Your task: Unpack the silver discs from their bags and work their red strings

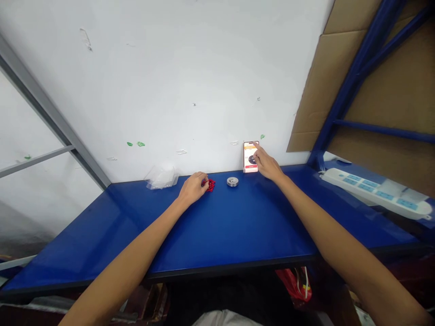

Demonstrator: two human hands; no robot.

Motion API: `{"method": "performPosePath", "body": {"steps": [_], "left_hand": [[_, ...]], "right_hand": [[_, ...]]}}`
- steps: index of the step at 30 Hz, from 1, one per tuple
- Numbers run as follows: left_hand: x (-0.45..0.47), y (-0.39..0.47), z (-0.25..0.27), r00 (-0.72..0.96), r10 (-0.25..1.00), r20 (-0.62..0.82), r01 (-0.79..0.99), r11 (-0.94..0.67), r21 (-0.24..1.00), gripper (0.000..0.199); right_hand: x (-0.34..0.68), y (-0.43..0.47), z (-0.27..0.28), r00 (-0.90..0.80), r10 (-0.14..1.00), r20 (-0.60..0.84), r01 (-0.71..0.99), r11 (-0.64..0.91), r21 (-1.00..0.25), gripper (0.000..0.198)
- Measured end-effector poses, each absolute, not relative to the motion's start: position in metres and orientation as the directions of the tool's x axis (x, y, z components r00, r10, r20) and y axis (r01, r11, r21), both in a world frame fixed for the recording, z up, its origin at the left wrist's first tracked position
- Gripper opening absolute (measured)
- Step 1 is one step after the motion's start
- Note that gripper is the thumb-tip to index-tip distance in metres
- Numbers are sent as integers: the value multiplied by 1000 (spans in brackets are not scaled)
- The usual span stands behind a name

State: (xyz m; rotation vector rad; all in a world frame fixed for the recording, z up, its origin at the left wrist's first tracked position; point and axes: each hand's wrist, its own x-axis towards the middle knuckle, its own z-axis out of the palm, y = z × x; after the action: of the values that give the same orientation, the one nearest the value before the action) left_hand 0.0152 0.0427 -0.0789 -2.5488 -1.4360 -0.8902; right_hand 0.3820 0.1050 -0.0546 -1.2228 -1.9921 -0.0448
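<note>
On the far part of the blue table, my left hand (194,188) has its fingers curled down onto a small cluster of red and black beads (211,185), partly hidden by the fingertips. To the right, a lit phone (250,167) stands upright, leaning against the wall, with an orange, white and red screen showing a dark round shape. My right hand (267,164) is at its right edge, index finger stretched toward the top of the screen and the other fingers bent, holding nothing. Between both hands lies a round silver metal disc (232,181), which neither touches.
A clear plastic bag (162,178) lies at the back left of the blue table (217,235). A white power strip (377,192) runs along the right side, beside a blue metal frame (343,99) and cardboard (311,90). A white wall stands right behind the table.
</note>
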Motion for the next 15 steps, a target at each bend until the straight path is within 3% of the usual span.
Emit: {"method": "performPosePath", "body": {"steps": [10,15], "left_hand": [[24,38,-77,396,753,525,789,-572,226,11],[21,39,-76,376,755,537,793,-562,236,10]], "right_hand": [[373,99,-48,-128,735,666,789,482,-381,29],[369,92,-46,-191,723,664,772,529,-354,29]]}}
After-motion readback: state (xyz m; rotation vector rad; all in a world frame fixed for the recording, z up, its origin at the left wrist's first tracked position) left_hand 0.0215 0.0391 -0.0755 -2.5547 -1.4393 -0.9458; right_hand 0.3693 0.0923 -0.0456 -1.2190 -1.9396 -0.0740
